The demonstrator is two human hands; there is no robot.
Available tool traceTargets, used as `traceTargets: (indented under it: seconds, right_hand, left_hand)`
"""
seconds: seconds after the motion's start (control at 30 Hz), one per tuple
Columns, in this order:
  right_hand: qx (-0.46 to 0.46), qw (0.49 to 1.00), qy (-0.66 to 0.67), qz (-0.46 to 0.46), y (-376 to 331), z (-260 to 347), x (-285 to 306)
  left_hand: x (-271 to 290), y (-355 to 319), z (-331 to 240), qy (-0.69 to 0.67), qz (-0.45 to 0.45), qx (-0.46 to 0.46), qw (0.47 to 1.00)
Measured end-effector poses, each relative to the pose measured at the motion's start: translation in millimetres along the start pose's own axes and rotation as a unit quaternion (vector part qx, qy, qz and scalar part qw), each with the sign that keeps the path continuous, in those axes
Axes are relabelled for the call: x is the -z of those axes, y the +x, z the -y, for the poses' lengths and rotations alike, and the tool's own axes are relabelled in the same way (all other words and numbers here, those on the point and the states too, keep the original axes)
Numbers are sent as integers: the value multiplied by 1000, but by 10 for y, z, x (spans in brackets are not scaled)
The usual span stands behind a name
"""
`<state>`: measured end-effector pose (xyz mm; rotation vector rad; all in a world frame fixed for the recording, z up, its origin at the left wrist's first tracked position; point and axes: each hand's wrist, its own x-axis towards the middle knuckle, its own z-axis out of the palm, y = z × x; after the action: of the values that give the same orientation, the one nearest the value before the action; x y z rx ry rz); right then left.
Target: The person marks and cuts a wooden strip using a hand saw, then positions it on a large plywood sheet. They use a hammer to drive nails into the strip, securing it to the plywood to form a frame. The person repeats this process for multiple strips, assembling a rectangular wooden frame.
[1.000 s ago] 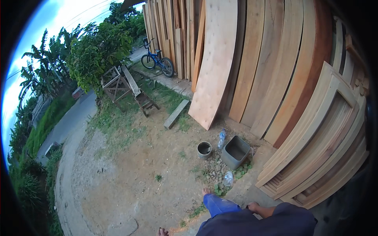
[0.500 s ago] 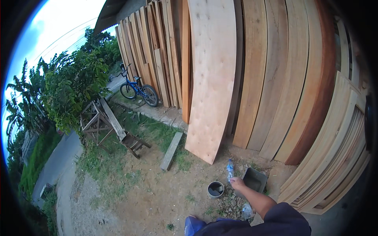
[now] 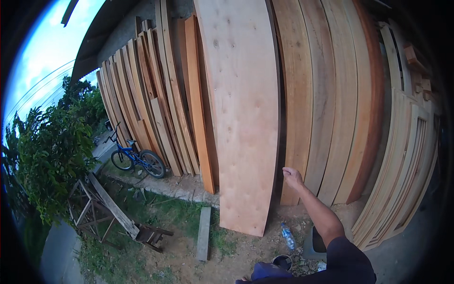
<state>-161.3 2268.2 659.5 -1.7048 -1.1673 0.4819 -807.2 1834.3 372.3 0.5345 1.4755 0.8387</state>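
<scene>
I'm reaching my right hand (image 3: 292,178) toward the wide pale plywood sheet (image 3: 243,113) leaning on the stacked planks, fingers loosely curled, holding nothing; next, grip its edge firmly.

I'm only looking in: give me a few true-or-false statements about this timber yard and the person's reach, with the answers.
1. The right hand reaches up to the edge of the wide pale board. True.
2. A red motorbike leans on the planks. False: it is a blue bicycle.
3. A plastic bottle lies on the ground near the board's foot. True.
4. The boards are stacked flat on the ground. False: they stand on end, leaning against the building.
5. The left hand grips a plank. False: only the right hand shows.
</scene>
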Motion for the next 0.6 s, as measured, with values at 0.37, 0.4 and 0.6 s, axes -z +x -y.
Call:
traceTargets:
  seconds: [0.37, 0.4, 0.6]
  right_hand:
    - [14, 985, -13, -169, 2881, 1105, -134]
    - [15, 979, -38, -200, 3165, 1102, -128]
    - [-37, 975, -7, -218, 4132, 1201, -238]
  left_hand:
    - [-566, 2412, -1839, 95, 20, 59, 993]
    - [-668, 2607, -2023, 100, 23, 55, 993]
    - [-1087, 3419, -2823, 112, 32, 36, 993]
